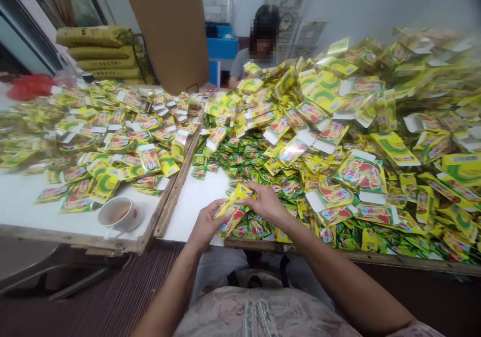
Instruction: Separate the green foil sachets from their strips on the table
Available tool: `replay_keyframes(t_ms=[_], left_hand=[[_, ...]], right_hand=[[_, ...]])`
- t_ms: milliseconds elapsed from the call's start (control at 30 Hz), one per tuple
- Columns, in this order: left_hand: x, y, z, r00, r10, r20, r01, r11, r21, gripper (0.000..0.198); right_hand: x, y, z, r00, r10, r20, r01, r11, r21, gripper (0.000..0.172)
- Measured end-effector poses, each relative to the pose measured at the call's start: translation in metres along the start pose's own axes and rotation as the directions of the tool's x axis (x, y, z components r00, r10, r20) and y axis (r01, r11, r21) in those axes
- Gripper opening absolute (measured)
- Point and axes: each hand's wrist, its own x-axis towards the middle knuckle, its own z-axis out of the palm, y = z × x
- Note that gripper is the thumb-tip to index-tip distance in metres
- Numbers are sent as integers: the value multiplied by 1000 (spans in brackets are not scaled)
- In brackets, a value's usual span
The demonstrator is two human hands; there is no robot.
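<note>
Both hands hold one small yellow, green and red printed carton (233,216) just above the table's front edge. My left hand (205,225) grips its lower left side, thumb on the printed face. At the upper end, the fingers of my right hand (266,204) are pinched on the carton; whether they also hold something small there, I cannot tell. Small green sachets (259,227) lie beside and under the right hand. Behind and to the right rises a big heap of yellow cartons (330,192), some with white end flaps standing up.
Another heap of cartons (124,141) covers the left table, with a white cup (119,214) of brown liquid near its front edge. A wooden rim (176,187) divides the tables. Across the heap sits another person (240,66). Yellow sacks (101,51) are stacked at the back left.
</note>
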Motion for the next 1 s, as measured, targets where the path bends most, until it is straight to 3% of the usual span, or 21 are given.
replay_keyframes(t_ms=[100,267,467,567,700,833,1000], left_hand=[[-1,1,1,998,-42,-48,40,998,-44,45],[-2,1,4,998,-65,-22,62,990,-128,49],[-3,0,2,998,-58,-26,53,987,-153,48],[-4,1,1,998,-61,-17,58,989,-137,45],[-3,3,-1,997,-82,14,83,989,-123,42],[-2,4,-1,997,-71,-32,66,990,-127,39],[-6,-4,9,996,-89,-12,85,979,-187,37]], right_hand=[[-6,5,7,999,-23,-34,25,997,67,30],[-9,10,16,987,77,-144,-30,952,304,27],[-12,7,17,959,-75,-272,120,981,151,16],[-15,4,16,969,-154,-195,176,979,99,15],[-19,-2,13,988,-86,-128,104,984,146,18],[-24,-8,16,994,-107,0,105,975,193,17],[-27,-6,32,978,70,196,-150,891,428,33]])
